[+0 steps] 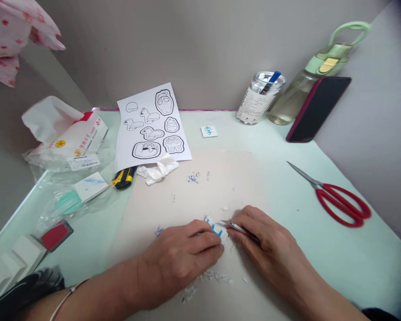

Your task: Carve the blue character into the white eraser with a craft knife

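Observation:
My left hand (pixel 183 252) is closed on a small white carving block (pixel 216 226) with blue marks, pressing it down on the beige mat (pixel 147 200). My right hand (pixel 265 236) grips a slim silver craft knife (pixel 242 228), its blade tip at the block's right edge. The fingers cover part of the block. White shavings (pixel 215 277) lie below my hands, and bluish crumbs (pixel 194 177) lie further up the mat. Beyond them rests a white square (pixel 209 131) with a blue character on it.
Red-handled scissors (pixel 342 203) lie at right. A phone (pixel 317 109), a bottle (pixel 297 84) and a pen jar (pixel 259 98) stand at the back right. Left are a line-drawing sheet (pixel 150 125), crumpled tissue (pixel 157 169), yellow-black cutter (pixel 124 177), tissue pack (pixel 83 133) and red ink pad (pixel 56 235).

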Available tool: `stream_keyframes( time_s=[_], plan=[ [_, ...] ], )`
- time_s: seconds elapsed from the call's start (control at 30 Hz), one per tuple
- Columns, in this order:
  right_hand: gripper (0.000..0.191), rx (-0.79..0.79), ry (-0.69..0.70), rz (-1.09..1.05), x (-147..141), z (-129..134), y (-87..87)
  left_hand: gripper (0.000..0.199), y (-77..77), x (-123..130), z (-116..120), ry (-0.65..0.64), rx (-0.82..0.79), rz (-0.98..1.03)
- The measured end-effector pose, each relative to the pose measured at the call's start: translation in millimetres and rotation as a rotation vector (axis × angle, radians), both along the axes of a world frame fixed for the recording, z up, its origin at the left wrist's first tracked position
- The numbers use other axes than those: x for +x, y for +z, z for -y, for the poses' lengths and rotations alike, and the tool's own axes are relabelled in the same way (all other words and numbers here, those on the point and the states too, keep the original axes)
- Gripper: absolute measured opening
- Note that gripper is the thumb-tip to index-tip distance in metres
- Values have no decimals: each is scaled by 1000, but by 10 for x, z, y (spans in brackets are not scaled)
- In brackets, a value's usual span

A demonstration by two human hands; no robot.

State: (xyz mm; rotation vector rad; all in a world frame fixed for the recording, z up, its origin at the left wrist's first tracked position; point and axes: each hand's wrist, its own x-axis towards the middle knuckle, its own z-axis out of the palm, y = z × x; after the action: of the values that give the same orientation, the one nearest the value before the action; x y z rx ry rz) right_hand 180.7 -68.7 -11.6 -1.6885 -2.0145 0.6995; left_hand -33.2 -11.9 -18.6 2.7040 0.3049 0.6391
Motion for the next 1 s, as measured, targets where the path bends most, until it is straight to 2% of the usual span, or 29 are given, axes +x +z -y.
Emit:
stream_keyframes(
  time_s=[0.2,0.4,0.5,0.57,0.63,0.67,0.73,0.8,0.9,1.0],
  plan=[
    [20,13,25,23,-10,-13,28,21,-15,-3,-10,-10,-6,16],
    [25,-42,-20,-99,5,-14,59,21,-34,-27,5,-18,-121,-4],
    [22,-19,-30,-194,18,-2,104,19,8,-20,11,163,-275,115],
    [18,18,-18,-247,27,16,134,29,35,-4,-1,328,-408,193],
    [17,57,7,-272,32,35,149,45,40,17,-20,396,-556,221],
    [16,77,22,-274,32,44,149,45,35,28,-28,382,-628,216],
    [16,123,49,-254,27,58,136,30,19,46,-35,308,-726,182],
    [18,178,62,-216,17,68,115,13,12,58,-30,256,-732,170],
    [15,230,41,-183,-3,76,92,11,24,61,-9,231,-676,211],
    [11,206,1,-194,-20,73,98,13,45,55,8,234,-673,202]
  ],
)
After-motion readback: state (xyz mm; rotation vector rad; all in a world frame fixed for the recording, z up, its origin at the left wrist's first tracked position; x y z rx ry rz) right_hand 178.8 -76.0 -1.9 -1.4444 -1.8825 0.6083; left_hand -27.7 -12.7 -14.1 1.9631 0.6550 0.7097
